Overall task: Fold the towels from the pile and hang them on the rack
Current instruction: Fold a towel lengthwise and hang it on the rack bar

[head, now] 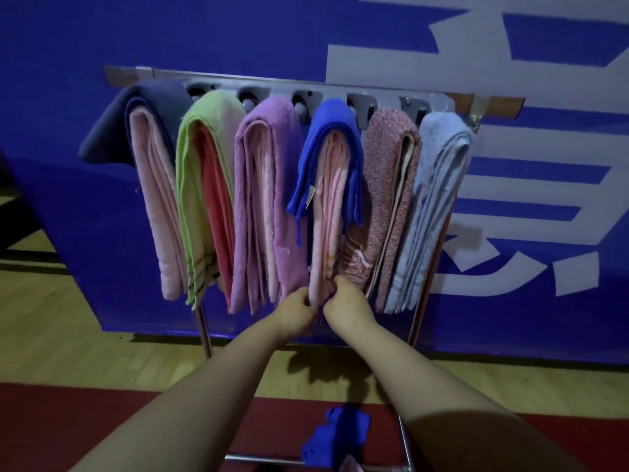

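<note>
The left hand (299,313) and right hand (346,302) are pinching the lower hem of the folded pale-pink terry towel (328,199) on the fourth arm from left of the grey metal rack (439,103), where an uneven tug is risking dragging it and the overlying royal-blue cloth (335,120) off, the towel hanging long axis vertical, fold uppermost.

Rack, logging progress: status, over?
Left hand, right hand both pinching pink towel bottom edge. Hangs on rack under blue towel. Purple towel, speckled towel crowd its sides.
</note>
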`<state>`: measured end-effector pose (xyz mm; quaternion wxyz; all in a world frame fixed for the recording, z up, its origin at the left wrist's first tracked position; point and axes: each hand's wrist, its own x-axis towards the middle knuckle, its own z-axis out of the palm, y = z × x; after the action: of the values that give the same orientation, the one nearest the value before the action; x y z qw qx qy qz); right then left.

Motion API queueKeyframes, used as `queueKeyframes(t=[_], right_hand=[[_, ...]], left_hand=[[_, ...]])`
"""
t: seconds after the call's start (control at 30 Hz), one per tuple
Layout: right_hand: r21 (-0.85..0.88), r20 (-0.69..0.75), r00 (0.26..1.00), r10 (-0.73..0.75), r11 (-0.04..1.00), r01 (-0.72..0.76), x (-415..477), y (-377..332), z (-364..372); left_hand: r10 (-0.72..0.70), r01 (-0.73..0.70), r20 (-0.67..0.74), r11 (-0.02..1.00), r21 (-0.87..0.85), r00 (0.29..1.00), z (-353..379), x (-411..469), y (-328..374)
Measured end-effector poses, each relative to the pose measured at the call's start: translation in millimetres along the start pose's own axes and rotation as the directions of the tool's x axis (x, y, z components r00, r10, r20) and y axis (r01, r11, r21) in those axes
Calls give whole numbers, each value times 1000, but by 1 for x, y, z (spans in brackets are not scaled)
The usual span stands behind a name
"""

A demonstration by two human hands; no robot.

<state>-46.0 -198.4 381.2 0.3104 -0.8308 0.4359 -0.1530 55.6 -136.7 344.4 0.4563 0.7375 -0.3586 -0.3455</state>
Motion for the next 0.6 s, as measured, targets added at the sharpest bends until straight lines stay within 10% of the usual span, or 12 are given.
queueKeyframes(t=[0.6], right_hand=[[-30, 291, 927, 237, 971, -238, 7, 107, 116]], left_hand=[[-265, 262, 136, 964, 36, 955, 53, 17, -114]])
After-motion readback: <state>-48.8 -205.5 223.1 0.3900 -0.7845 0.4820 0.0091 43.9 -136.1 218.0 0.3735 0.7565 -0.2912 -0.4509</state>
